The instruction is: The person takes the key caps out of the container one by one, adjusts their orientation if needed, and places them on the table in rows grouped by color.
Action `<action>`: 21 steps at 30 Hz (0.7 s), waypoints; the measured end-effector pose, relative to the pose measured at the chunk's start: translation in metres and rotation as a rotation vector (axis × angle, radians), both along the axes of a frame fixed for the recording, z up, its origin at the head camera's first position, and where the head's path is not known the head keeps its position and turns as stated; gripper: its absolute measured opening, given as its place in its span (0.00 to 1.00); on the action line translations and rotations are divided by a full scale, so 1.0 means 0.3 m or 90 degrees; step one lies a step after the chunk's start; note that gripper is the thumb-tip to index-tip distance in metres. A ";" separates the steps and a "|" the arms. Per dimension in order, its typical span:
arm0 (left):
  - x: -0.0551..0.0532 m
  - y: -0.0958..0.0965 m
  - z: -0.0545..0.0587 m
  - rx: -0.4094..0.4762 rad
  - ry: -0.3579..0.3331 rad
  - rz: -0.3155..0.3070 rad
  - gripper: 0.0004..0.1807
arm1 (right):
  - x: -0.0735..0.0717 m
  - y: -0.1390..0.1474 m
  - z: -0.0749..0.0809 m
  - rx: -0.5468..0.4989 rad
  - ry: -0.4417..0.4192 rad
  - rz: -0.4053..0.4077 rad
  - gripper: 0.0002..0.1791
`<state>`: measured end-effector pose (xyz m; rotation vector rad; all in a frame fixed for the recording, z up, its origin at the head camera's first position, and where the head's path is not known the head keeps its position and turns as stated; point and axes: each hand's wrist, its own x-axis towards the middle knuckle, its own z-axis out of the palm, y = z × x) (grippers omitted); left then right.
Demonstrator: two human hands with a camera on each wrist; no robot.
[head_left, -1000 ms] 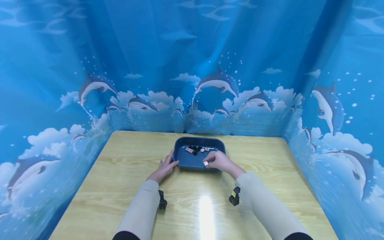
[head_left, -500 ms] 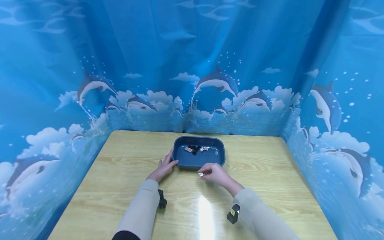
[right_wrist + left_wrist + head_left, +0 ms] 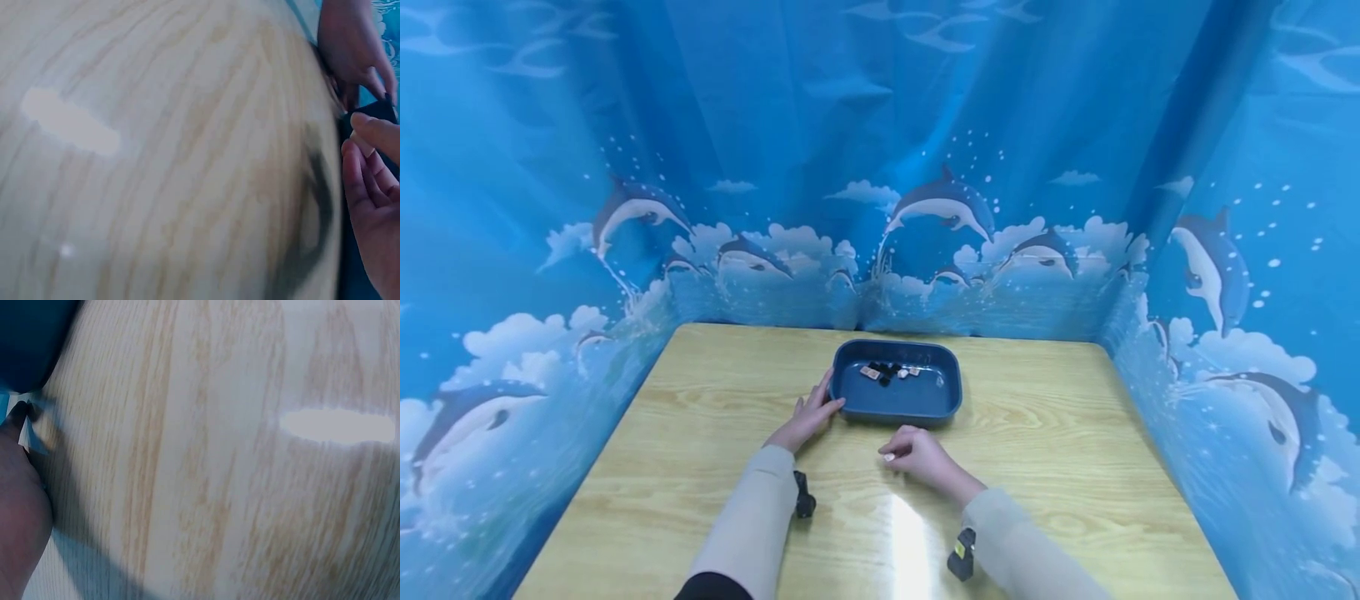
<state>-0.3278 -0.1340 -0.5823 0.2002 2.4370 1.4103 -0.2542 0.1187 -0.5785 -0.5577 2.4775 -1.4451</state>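
My right hand (image 3: 919, 457) pinches a small white block (image 3: 889, 457) between thumb and fingers. It hangs over the table in front of the dark blue tray (image 3: 901, 417). In the right wrist view, the block (image 3: 362, 144) shows partly between thumb and fingertips; its exact kind cannot be made out. My left hand (image 3: 809, 417) rests against the tray's left side, fingers fairly straight, thumb at the front left corner. Inside the tray lie a pale oblong piece with reddish marks (image 3: 869, 372), several black pieces (image 3: 885, 377) and small white pieces (image 3: 903, 374).
The light wooden table (image 3: 722, 375) reaches back to a blue curtain (image 3: 775, 150) printed with dolphins. A bright glare patch (image 3: 912, 542) lies on the tabletop nearer the body. Black devices sit at the wrists, the right one (image 3: 961, 555) with a yellow mark.
My right hand has carried the white block out of the tray, over its front rim, toward the body and slightly left. The left hand and the tray stay in place.
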 end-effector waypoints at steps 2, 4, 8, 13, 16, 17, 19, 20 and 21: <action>0.000 0.000 0.002 -0.003 0.001 0.000 0.42 | 0.001 -0.011 -0.016 0.004 0.008 -0.008 0.12; 0.001 0.000 0.005 -0.005 0.001 -0.001 0.42 | 0.002 -0.023 -0.026 0.013 0.017 -0.021 0.12; 0.006 -0.001 0.014 -0.005 -0.005 0.000 0.41 | 0.003 -0.050 -0.037 0.017 0.017 -0.044 0.11; 0.007 -0.003 0.018 -0.014 -0.008 0.001 0.41 | 0.000 -0.083 -0.044 0.028 0.027 -0.078 0.10; 0.005 -0.001 0.015 -0.012 -0.002 0.001 0.41 | -0.002 -0.093 -0.051 0.035 0.030 -0.093 0.09; 0.003 0.000 0.013 -0.012 -0.001 0.001 0.41 | -0.001 -0.095 -0.050 0.038 0.027 -0.097 0.09; 0.002 0.001 0.011 -0.011 -0.001 0.002 0.41 | -0.002 -0.095 -0.054 0.043 0.025 -0.100 0.09; 0.001 0.002 0.011 -0.011 -0.003 0.002 0.41 | -0.002 -0.095 -0.054 0.045 0.026 -0.102 0.10; 0.000 0.003 0.011 -0.011 -0.004 0.003 0.41 | -0.002 -0.096 -0.054 0.046 0.025 -0.104 0.10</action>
